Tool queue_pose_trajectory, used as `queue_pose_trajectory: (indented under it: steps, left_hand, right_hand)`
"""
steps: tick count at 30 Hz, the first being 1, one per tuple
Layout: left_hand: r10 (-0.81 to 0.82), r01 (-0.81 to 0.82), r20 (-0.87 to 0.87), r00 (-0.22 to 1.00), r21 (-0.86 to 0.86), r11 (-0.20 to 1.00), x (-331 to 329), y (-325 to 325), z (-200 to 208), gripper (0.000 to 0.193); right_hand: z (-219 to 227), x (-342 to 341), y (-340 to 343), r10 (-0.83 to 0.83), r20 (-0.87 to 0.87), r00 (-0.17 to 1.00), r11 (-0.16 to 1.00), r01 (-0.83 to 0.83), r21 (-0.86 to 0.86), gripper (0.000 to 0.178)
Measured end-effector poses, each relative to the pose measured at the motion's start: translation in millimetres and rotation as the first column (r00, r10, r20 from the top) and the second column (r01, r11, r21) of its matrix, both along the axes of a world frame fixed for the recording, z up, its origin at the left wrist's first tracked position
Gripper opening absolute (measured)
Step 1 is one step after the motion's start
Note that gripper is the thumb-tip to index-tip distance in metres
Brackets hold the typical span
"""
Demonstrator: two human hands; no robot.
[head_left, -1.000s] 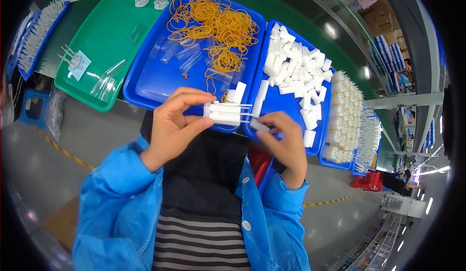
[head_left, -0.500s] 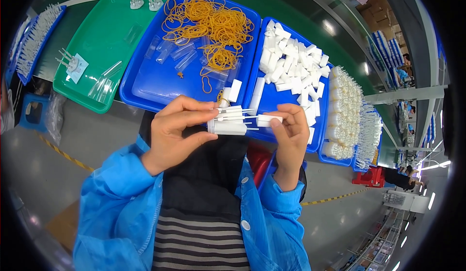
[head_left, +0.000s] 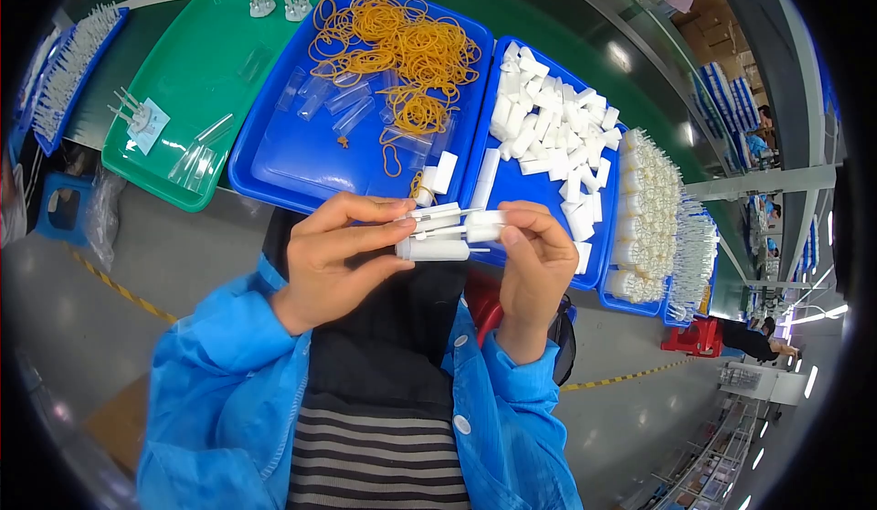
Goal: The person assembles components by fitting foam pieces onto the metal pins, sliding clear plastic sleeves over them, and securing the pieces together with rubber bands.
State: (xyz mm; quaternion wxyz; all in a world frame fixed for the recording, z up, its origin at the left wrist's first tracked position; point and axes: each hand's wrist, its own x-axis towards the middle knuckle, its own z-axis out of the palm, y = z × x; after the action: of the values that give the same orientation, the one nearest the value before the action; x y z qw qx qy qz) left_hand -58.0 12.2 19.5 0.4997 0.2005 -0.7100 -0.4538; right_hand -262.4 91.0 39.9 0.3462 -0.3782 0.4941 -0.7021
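My left hand (head_left: 331, 259) is closed round one end of a small bundle of white plastic tubes (head_left: 434, 250). Thin white rods stick out of the bundle toward the right. Between the thumb and fingers of my right hand (head_left: 532, 259) is a small white block (head_left: 484, 227), up against the rod tips; whether a rod enters it I cannot tell. Just beyond, at the near edge of the blue tray (head_left: 292, 167), lie more white blocks (head_left: 442, 174). Yellow rubber bands (head_left: 393, 30) and clear tubes (head_left: 354, 115) fill its far part.
White blocks (head_left: 548, 117) are heaped in a second blue tray (head_left: 539, 195). Farther right stand rows of banded white bundles (head_left: 644, 217). At left, a green tray (head_left: 146, 176) carries clear tubes and several white rod clusters (head_left: 137, 119). A blue stool (head_left: 66, 210) is on the floor.
My right hand has moved left, bringing the white block closer to my left hand and over the rod ends. The bundle has tilted slightly in my left hand.
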Motion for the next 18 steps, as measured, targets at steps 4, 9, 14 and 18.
queue_pose_trajectory:
  steps: [4,9,14,18]
  left_hand:
    - [0.024,-0.024,0.005,1.000,-0.014,1.000,-4.9,3.0,-1.2,0.040]
    - [0.049,-0.046,0.052,0.997,-0.058,0.997,-5.6,4.8,-0.6,0.040]
    - [0.030,-0.027,0.064,0.998,-0.035,0.999,-6.1,5.4,1.8,0.044]
    - [0.018,-0.017,0.063,0.998,-0.011,1.000,-5.6,5.3,0.2,0.045]
  right_hand:
    - [2.8,11.7,-0.4,0.064,-0.004,0.998,0.998,-0.064,0.013,0.022]
    - [0.8,18.9,-2.0,0.042,-0.046,0.998,0.999,-0.043,-0.011,0.026]
    - [-2.0,20.7,-3.6,0.001,-0.130,0.991,0.998,-0.009,-0.060,0.026]
    - [2.2,22.7,-4.6,-0.029,-0.322,0.946,0.995,-0.003,-0.098,0.027]
